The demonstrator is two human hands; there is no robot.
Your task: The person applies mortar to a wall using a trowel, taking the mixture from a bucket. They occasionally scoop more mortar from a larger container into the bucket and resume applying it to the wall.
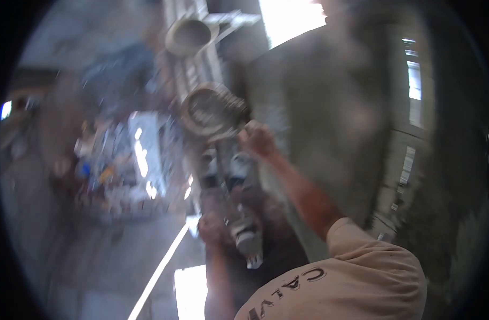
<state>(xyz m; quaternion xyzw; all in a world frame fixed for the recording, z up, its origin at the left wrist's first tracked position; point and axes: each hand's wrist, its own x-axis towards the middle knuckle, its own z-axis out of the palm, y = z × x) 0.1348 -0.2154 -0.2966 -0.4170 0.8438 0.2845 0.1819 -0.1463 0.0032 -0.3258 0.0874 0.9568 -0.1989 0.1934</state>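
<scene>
My right hand (258, 140) is closed at the edge of a round, rimmed metal piece (194, 125). A dark, rough-looking part (231, 106) of that piece lies right at the fingers, and blur keeps me from telling what the hand grips. Lower down, my left hand (211, 228) is near my thigh, its fingers smeared by motion. Beside it a long thin rod (223, 184) runs down to a grey, tool-like body (247, 238) between my legs.
Above the rimmed piece, a second round cup-shaped part (190, 36) sits against pale long rails (175, 10). Cluttered small items lie around a pale shiny panel (146, 144) at left. Bright light falls on the floor (191, 293).
</scene>
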